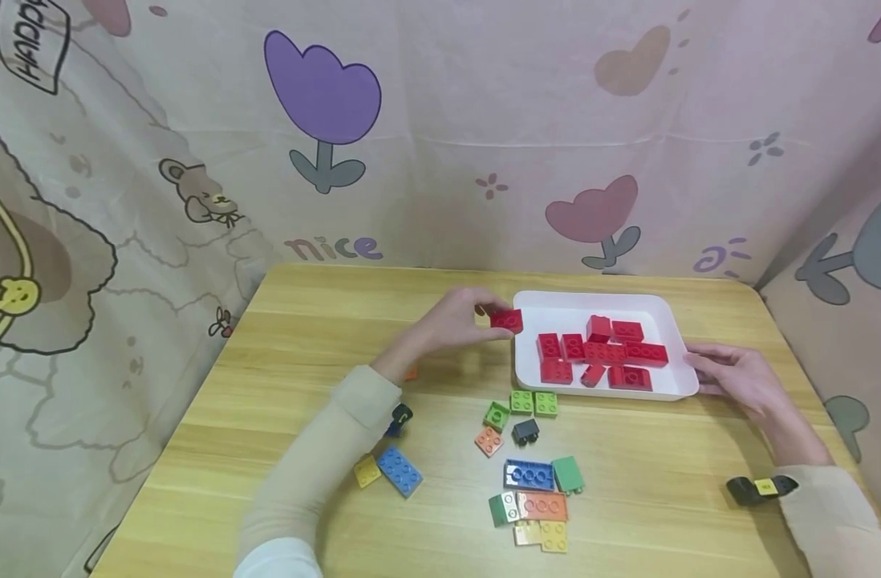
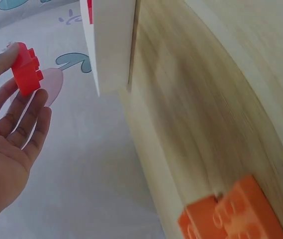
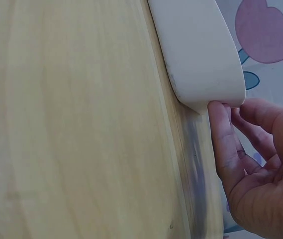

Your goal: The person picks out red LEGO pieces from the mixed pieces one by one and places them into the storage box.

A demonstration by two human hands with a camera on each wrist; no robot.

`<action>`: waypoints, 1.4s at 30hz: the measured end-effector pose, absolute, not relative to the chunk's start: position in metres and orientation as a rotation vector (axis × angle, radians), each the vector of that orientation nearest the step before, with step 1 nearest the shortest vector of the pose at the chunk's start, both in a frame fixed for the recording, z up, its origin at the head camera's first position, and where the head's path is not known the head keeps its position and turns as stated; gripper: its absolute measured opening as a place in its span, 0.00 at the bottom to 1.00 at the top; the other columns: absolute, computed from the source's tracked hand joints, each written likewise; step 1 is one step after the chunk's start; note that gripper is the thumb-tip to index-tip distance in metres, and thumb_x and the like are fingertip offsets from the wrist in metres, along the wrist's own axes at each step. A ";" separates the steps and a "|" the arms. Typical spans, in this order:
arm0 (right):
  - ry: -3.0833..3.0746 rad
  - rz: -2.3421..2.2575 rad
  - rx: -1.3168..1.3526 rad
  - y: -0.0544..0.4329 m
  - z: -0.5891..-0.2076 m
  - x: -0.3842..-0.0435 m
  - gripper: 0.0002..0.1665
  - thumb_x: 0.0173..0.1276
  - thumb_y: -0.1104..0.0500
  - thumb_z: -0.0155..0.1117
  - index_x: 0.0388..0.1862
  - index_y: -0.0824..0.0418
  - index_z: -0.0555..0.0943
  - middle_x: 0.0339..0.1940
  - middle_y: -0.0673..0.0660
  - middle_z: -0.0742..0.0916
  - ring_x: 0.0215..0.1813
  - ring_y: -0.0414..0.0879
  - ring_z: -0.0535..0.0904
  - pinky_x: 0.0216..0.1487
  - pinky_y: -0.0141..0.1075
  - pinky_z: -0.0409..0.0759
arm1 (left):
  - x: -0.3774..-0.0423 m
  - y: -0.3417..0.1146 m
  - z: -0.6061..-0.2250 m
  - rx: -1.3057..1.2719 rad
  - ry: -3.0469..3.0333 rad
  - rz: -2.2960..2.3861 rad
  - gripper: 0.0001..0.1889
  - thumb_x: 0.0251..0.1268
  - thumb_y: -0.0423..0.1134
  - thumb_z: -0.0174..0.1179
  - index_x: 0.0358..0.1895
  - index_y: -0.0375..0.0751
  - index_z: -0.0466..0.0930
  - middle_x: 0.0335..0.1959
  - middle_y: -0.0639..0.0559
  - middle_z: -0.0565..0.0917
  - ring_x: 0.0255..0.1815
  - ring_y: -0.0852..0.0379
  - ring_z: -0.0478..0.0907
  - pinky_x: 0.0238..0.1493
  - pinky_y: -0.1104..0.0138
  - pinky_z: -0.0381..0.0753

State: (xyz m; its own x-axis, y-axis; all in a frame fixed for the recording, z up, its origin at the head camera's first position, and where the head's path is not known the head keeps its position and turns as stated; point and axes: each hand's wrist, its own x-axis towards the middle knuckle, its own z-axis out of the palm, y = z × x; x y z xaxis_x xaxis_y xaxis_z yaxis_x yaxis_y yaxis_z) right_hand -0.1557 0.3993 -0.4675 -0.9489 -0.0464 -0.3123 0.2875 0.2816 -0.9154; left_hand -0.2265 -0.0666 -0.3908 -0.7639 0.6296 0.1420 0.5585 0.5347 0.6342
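Between thumb and fingertips, my left hand (image 1: 458, 321) pinches a red building block (image 1: 507, 321) by the left rim of a white tray (image 1: 599, 300). In the left wrist view the studs of this red block (image 2: 27, 69) point toward the tray's wall (image 2: 112, 45). Inside the tray lie several red blocks (image 1: 605, 353), some stud side up and some turned over. My right hand (image 1: 736, 377) grips the tray's right end, with the thumb at the rim and fingers against the wall, as the right wrist view of the hand (image 3: 260, 154) shows.
In front of the tray lie loose green blocks (image 1: 521, 402), a black block (image 1: 525, 432), a blue block (image 1: 529, 474) and orange blocks (image 1: 543, 506). A yellow block (image 1: 367, 471) and another blue block (image 1: 399, 472) are beside my left sleeve. A printed curtain (image 1: 440, 160) hangs behind the table.
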 end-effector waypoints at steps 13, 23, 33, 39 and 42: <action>2.274 -1.711 0.222 0.400 -0.468 -0.156 0.12 0.76 0.54 0.69 0.44 0.31 0.88 0.39 0.25 0.87 0.40 0.29 0.88 0.42 0.32 0.90 | -0.254 -0.010 -0.401 1.085 2.656 0.907 0.22 0.66 0.48 0.74 0.60 0.44 0.87 0.51 0.52 0.91 0.50 0.60 0.86 0.54 0.69 0.84; 2.305 -1.671 0.228 0.401 -0.469 -0.157 0.11 0.76 0.52 0.69 0.45 0.30 0.88 0.38 0.24 0.86 0.39 0.29 0.88 0.41 0.32 0.90 | -0.271 0.024 -0.414 1.048 2.661 0.778 0.22 0.70 0.50 0.70 0.63 0.45 0.86 0.54 0.53 0.90 0.55 0.60 0.84 0.57 0.71 0.82; 2.307 -1.674 0.227 0.403 -0.470 -0.158 0.12 0.76 0.53 0.69 0.45 0.30 0.88 0.38 0.24 0.86 0.40 0.28 0.87 0.41 0.32 0.90 | -0.283 0.046 -0.429 0.929 2.668 0.649 0.24 0.70 0.51 0.71 0.64 0.47 0.84 0.59 0.55 0.89 0.61 0.59 0.83 0.67 0.67 0.81; 2.289 -1.687 0.228 0.402 -0.469 -0.158 0.12 0.76 0.53 0.69 0.45 0.32 0.88 0.39 0.24 0.87 0.40 0.29 0.88 0.42 0.32 0.90 | -0.286 0.052 -0.434 0.872 2.657 0.565 0.23 0.69 0.50 0.72 0.63 0.48 0.85 0.58 0.55 0.89 0.61 0.60 0.82 0.66 0.68 0.81; 2.288 -1.682 0.231 0.402 -0.469 -0.158 0.11 0.76 0.53 0.69 0.46 0.32 0.88 0.39 0.24 0.87 0.40 0.29 0.88 0.42 0.32 0.90 | -0.287 0.053 -0.436 0.862 2.647 0.525 0.23 0.69 0.50 0.71 0.64 0.48 0.84 0.59 0.55 0.88 0.61 0.60 0.82 0.66 0.68 0.81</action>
